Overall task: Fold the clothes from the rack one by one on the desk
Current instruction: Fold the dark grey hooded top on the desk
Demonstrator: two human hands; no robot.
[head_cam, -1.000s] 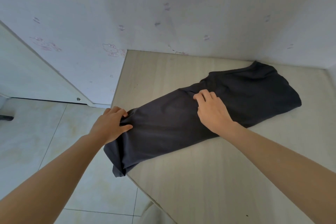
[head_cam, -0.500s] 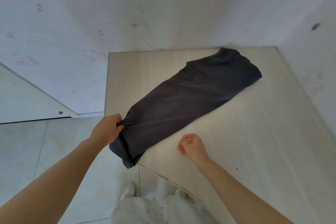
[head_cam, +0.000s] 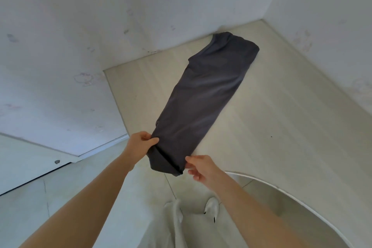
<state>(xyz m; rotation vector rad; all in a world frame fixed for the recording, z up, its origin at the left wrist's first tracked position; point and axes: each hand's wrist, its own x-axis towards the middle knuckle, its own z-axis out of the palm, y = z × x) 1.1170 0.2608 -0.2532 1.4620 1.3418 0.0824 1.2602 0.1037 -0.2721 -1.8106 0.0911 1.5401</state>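
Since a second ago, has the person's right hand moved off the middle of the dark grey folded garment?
Yes. The right hand has left the middle of the dark grey folded garment and come back to its near end, which hangs over the pale wooden desk edge.

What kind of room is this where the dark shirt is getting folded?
Probably a plain room in a home, though I can't be sure. A light wooden desk sits in a corner of white walls with faint cartoon stickers, above a pale tiled floor. The dark shirt lies on the desk.
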